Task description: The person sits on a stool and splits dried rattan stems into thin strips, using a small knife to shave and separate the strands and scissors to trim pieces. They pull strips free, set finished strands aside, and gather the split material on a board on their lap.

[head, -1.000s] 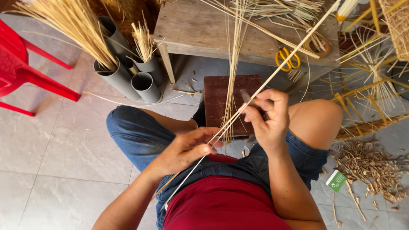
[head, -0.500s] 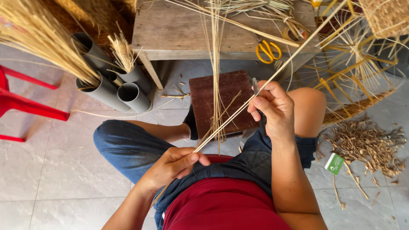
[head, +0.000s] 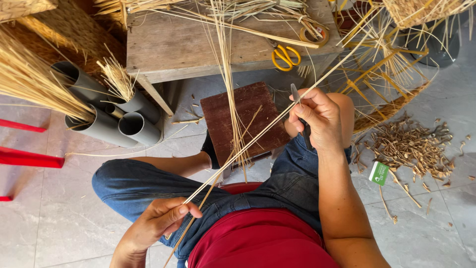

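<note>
While the left hand pinches the near end of a long pale reed strip between thumb and fingers at 7 o'clock, the right hand at 2 o'clock is closed around a small knife laid against that strip. Strip runs diagonally between both hands and onward past 1 o'clock. Beyond the knees: dark wooden board, grey pipes, wooden bench with yellow scissors. Grey tiled floor; cut scraps at 3 o'clock.

Dry straw stalk; rough wooden table; matt plastic pipes.
</note>
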`<act>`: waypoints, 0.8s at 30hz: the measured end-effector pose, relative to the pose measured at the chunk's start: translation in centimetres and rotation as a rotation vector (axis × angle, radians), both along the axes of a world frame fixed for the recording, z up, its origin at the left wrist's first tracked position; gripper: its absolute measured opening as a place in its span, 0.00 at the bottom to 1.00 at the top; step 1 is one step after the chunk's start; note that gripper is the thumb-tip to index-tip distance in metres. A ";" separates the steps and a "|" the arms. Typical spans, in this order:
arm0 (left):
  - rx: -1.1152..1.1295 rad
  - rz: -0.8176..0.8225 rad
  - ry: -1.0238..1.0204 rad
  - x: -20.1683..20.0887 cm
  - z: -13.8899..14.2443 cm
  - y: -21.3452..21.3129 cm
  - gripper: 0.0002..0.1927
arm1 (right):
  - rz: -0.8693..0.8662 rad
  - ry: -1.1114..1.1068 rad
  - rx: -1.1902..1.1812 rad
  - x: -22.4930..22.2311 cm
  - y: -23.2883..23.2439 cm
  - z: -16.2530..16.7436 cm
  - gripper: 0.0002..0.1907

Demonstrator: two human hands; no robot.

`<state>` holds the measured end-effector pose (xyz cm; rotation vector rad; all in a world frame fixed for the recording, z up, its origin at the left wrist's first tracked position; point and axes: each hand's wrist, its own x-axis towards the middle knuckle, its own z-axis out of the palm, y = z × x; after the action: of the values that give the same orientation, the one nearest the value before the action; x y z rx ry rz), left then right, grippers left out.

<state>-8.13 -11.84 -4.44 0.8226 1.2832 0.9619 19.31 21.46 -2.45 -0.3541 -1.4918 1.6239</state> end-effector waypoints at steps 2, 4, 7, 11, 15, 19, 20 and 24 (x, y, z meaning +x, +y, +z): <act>-0.030 0.019 -0.024 -0.3 -0.4 -0.4 0.20 | -0.025 0.000 0.007 0.3 0.6 -0.1 0.08; -0.092 0.064 -0.059 -0.6 -0.8 -0.9 0.20 | -0.070 0.032 0.008 0.6 1.5 -0.1 0.08; -0.082 0.051 -0.029 -1.0 -1.3 -1.4 0.21 | -0.040 0.064 -0.029 1.2 2.7 0.0 0.08; -0.158 0.082 -0.030 -1.5 -1.7 -1.9 0.20 | -0.078 0.043 -0.059 1.6 4.0 -0.2 0.08; -0.194 0.098 -0.035 -1.7 -1.9 -2.0 0.18 | -0.090 0.051 -0.069 2.1 5.5 -0.2 0.08; -0.263 0.120 -0.009 -1.7 -2.1 -2.1 0.18 | -0.081 0.041 -0.099 2.7 6.7 -1.2 0.08; -0.244 0.111 -0.016 -1.7 -2.2 -2.2 0.18 | -0.096 0.045 -0.114 2.8 7.0 -1.6 0.09; -0.185 0.096 -0.003 -2.3 -2.4 -2.9 0.18 | -0.165 0.083 -0.144 4.2 9.3 -3.2 0.09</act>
<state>-10.42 -14.76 -6.82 0.6208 1.3967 0.9040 23.50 30.72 -5.61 -0.4717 -1.2541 1.5979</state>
